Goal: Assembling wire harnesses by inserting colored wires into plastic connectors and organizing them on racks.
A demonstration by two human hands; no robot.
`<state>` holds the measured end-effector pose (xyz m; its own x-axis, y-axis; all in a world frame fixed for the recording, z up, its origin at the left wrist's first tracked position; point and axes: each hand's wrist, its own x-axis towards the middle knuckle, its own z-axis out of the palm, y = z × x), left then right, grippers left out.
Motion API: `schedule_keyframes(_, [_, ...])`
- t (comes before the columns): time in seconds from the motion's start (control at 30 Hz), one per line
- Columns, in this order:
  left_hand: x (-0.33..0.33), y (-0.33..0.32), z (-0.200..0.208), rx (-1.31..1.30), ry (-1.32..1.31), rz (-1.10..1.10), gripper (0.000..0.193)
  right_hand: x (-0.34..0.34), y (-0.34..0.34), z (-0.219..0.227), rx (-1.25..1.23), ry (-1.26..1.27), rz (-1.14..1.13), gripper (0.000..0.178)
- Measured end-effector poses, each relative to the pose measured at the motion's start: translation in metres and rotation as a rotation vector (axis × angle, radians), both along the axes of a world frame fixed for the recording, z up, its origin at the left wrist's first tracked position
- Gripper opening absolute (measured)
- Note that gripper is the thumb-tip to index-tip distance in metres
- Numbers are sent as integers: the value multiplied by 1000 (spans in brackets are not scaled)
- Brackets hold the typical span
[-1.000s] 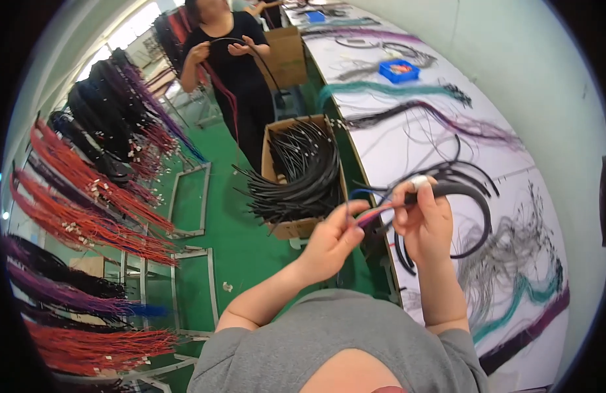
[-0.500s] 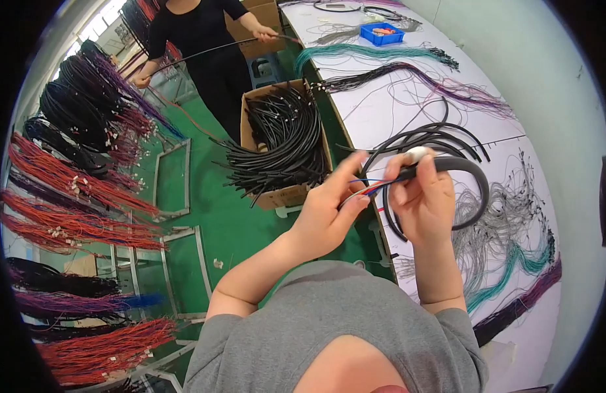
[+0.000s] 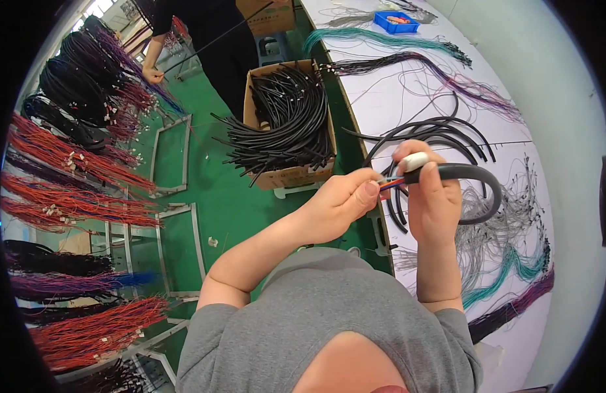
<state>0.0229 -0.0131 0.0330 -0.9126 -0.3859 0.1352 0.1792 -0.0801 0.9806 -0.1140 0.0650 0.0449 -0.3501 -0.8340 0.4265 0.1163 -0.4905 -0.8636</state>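
Note:
My right hand (image 3: 435, 200) grips a thick black sleeve tube (image 3: 495, 190) near its end, and the rest of the tube loops out to the right over the table. A white cover (image 3: 416, 162) sits on one of that hand's fingers. Thin coloured wires (image 3: 391, 184), red, blue and pale ones, stick out of the tube's end. My left hand (image 3: 347, 204) is closed on these wires, thumb against the fingers, just left of the opening. Their tips are hidden in the left hand.
More black tubes (image 3: 440, 126) lie on the white table (image 3: 372, 108), with grey, teal and purple wire bundles. A cardboard box (image 3: 296, 175) of black tubes stands on the green floor. Hanging wire bundles (image 3: 80, 203) line the left side. A co-worker (image 3: 214, 52) holds a long black tube beyond the box.
My left hand's fingers were spread beside the wires and have now closed on them. The co-worker's arm and tube have shifted, and the whole view has moved slightly.

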Motion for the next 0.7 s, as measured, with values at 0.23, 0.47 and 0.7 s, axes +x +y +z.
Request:
schedule_keyframes(0.23, [11,-3,-20,238,-64,140,39,31,-21,-24,231,-27,231,25])
schedule_keyframes(0.47, [87,-43,-31,500,85,331,27,-1,21,-47,-13,-1042,340,46])
schedule_keyframes(0.7, [195,-54,-98,641,-56,728,28,-80,34,-110,-15,-1365,-246,19])
